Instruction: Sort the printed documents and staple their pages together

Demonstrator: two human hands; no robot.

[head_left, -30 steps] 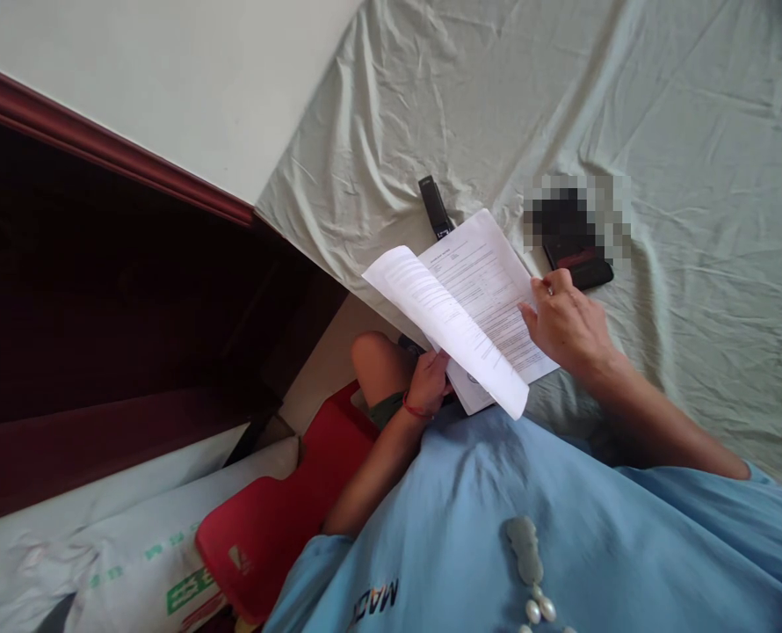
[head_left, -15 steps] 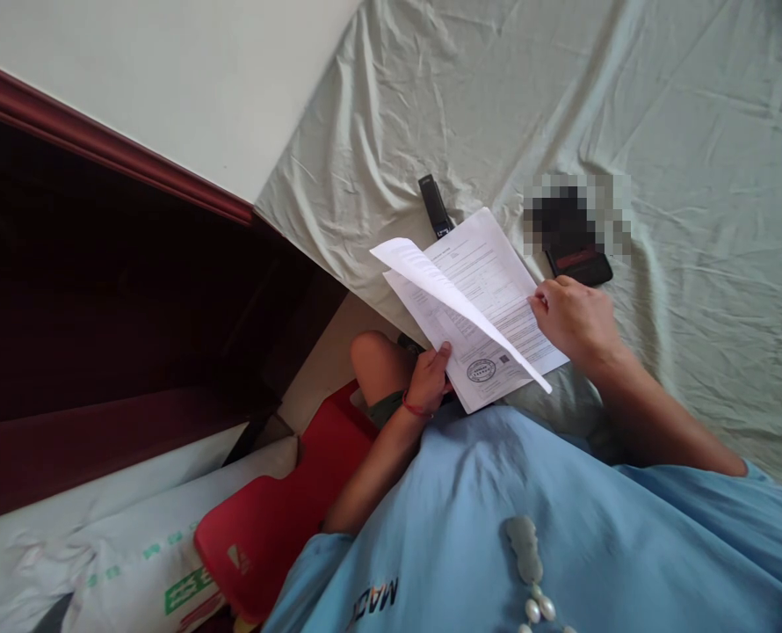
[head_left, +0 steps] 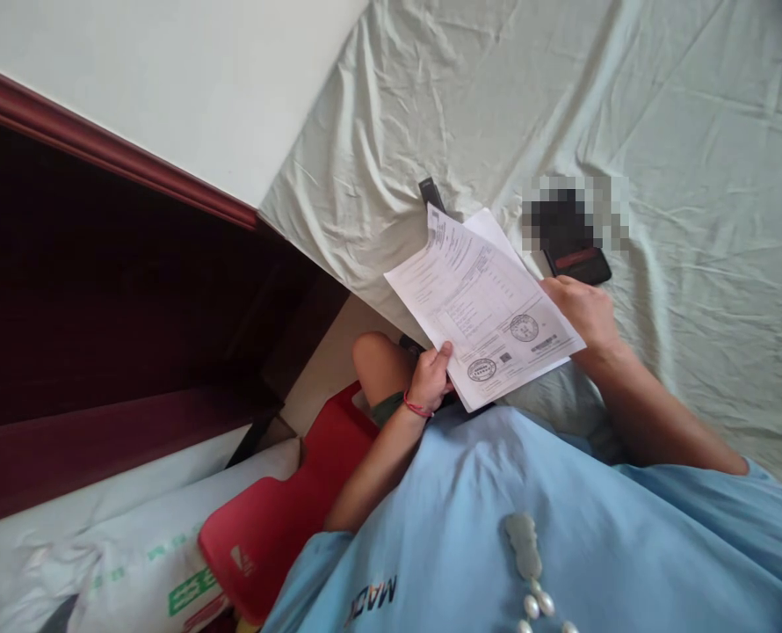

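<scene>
A stack of printed papers [head_left: 480, 308] with round stamps, a barcode and a table lies over the near edge of the cloth-covered surface. My left hand [head_left: 430, 378], with a red string on its wrist, grips the lower left edge of the stack, thumb on top. At the right edge, my right hand [head_left: 582, 309] is closed, its fingertips hidden behind the top sheet. That sheet spreads over most of the pages beneath, its upper corner curled.
Right of the papers lies a black phone-like object [head_left: 579, 262], partly pixelated. Beyond them a small black device [head_left: 430, 193] rests on the pale green cloth [head_left: 713, 220]. A red stool [head_left: 286, 510] and white sacks [head_left: 127, 563] stand at lower left, below dark wooden furniture [head_left: 101, 290].
The top sheet, raised and curled before, has come down to the right over the page beneath. My right hand's fingertips are now covered by it. My left hand has stayed in place.
</scene>
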